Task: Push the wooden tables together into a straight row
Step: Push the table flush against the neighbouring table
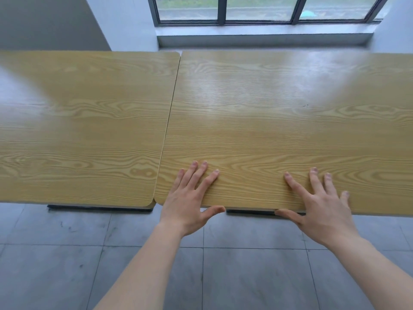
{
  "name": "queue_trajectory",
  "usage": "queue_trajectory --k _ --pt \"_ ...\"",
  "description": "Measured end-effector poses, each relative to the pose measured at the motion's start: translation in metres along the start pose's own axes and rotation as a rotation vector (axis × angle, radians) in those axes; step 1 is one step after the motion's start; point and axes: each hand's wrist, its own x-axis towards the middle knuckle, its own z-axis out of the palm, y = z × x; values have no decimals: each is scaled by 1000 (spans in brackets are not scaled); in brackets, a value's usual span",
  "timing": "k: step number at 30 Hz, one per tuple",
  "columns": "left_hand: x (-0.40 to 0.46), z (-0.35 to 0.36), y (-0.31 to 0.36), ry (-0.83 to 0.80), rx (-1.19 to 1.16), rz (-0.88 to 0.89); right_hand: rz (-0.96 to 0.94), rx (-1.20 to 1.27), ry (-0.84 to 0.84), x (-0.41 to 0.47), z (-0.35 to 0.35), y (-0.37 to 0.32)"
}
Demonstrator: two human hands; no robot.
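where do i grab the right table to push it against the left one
On the right table, the near edge, from your side: the thin flat top overhangs the base, so fingers lie flat on top with thumbs at the rim, as the left hand and right hand do now. Wide-set hands should stop it twisting.

The scene was lit by soft daylight from the window (pixel 257 7) at the far side. Pale glare was thrown across the far half of the right counter (pixel 279 130) and the left edge of the left counter (pixel 89 121). Straight edges were bowed by the wide lens; the left margin was slightly blurred.
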Motion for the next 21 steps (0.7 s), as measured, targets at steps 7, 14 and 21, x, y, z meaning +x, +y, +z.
queue_trajectory --k 7,14,21 --pt "-1 3 1 19 5 -4 24 -1 37 -3 0 -5" --pt "-3 5 -1 33 26 2 38 39 55 -5 -1 -11" --pt "-5 3 1 26 -3 -13 30 56 82 -10 2 -11"
